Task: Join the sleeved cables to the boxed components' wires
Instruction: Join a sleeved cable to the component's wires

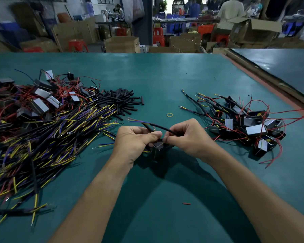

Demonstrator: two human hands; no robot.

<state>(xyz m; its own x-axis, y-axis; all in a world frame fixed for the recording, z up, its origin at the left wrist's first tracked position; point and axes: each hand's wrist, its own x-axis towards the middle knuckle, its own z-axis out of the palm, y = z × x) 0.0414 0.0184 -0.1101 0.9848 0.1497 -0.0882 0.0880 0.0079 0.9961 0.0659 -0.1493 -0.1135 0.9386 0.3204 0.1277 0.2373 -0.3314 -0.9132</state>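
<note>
Left hand (135,142) and right hand (189,137), fingers curled, pinch sleeved cable (162,128) over boxed component (159,146).

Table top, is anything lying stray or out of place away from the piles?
Two strays. A yellow rubber band lies alone just right of the black tubing heap, and a short red scrap lies alone on the green mat, close to the person. Neither belongs to a pile.

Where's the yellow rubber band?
Head view, centre: the small yellow rubber band lies just beyond the right hand, right of the black tube pile.
</note>
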